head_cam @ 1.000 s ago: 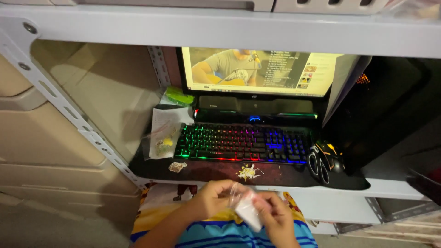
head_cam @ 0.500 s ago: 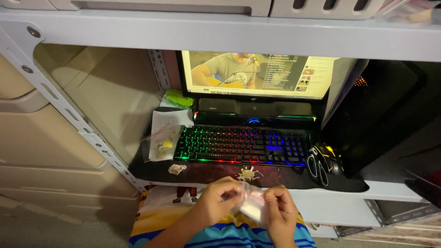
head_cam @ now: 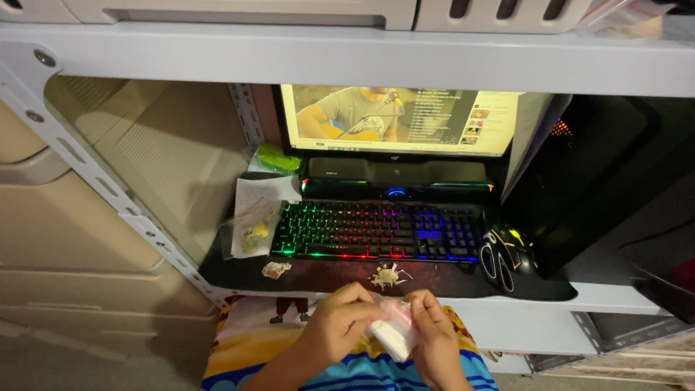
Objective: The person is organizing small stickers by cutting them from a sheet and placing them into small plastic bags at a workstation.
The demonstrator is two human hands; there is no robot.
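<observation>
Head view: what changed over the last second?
Little. Both hands, left hand and right hand, still grip the small clear plastic bag; they have closed in around it, covering more of it. The keyboard, mouse and scraps on the desk mat stayed put.

A small white object in a clear plastic bag (head_cam: 392,334) sits tilted, low in the frame, just right of centre.

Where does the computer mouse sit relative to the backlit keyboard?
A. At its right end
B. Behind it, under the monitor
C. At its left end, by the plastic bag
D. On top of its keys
A: the black mouse with yellow lights sits on the dark desk mat just off the right end of the rainbow-lit keyboard.
</observation>
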